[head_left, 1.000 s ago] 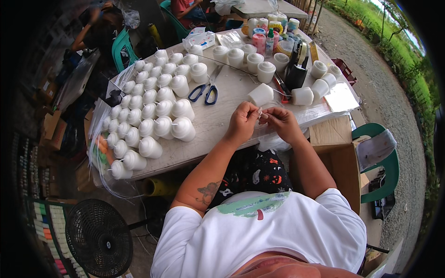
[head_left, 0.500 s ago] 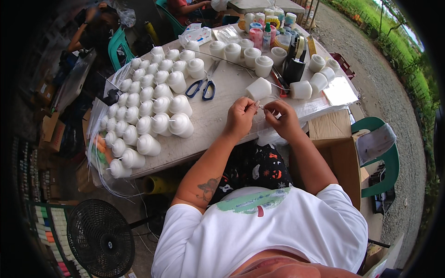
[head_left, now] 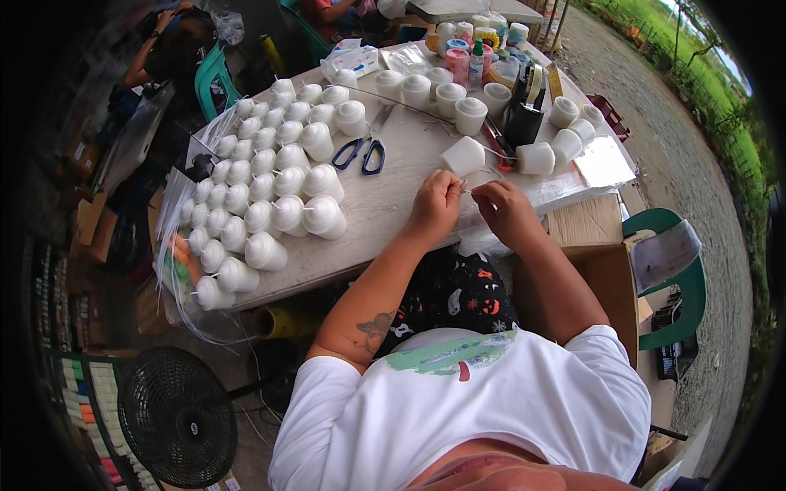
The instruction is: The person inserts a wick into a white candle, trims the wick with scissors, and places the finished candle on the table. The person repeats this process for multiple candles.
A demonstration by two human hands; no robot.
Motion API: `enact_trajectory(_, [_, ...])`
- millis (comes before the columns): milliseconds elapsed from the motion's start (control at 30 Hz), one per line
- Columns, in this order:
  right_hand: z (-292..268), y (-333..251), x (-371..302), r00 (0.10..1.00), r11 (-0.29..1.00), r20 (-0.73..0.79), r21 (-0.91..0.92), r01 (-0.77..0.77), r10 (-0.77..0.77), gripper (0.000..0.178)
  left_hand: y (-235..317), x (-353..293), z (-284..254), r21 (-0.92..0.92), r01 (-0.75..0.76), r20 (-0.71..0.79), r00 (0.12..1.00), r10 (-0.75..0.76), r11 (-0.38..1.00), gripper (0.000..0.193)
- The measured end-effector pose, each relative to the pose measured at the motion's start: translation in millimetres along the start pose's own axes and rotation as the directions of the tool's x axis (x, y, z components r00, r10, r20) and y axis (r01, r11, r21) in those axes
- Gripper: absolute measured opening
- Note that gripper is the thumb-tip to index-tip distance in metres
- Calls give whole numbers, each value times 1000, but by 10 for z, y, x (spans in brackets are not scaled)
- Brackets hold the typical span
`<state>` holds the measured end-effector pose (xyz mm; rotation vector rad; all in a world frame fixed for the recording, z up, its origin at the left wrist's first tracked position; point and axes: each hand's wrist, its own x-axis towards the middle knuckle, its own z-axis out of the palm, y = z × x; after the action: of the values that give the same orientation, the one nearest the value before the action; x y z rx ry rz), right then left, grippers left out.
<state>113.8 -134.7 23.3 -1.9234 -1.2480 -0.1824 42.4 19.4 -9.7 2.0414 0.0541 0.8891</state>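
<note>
Above the near table edge, my left hand (head_left: pixel 435 202) and my right hand (head_left: pixel 505 210) face each other, fingertips pinched nearly together. A tiny pale thing shows between them, too small to name. Just beyond lies a white candle (head_left: pixel 463 156) on its side, touched by neither hand. Another tipped white candle (head_left: pixel 536 159) rests to the right, with several more curving behind it. Scissors (head_left: pixel 363 154) with blue handles lie left of my hands. Rows of white candles (head_left: pixel 288 214) with wicks cover the table's left side.
A black tape dispenser (head_left: pixel 524 114) and red-handled pliers (head_left: pixel 499 143) sit beyond my right hand. Paint jars (head_left: pixel 457 64) and a spray bottle (head_left: pixel 476 65) crowd the back. An open carboard box (head_left: pixel 585 225) stands by the right edge, a fan (head_left: pixel 178 417) at lower left. Other people sit beyond.
My right hand's fingers have drawn closer together in their pinch. Both hands stay near the same spot, and the whole view has shifted slightly.
</note>
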Motion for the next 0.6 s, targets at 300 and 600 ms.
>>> enact_trajectory(300, [-163, -48, -49, 991, 998, 114, 7, -69, 68, 12, 74, 5, -60, -49, 84, 61, 995, -81, 995, 9])
enact_trajectory(600, [-230, 286, 87, 971, 972, -238, -234, -35, -23, 30, 183, 285, -258, 406, -21, 40, 999, 5, 914, 49])
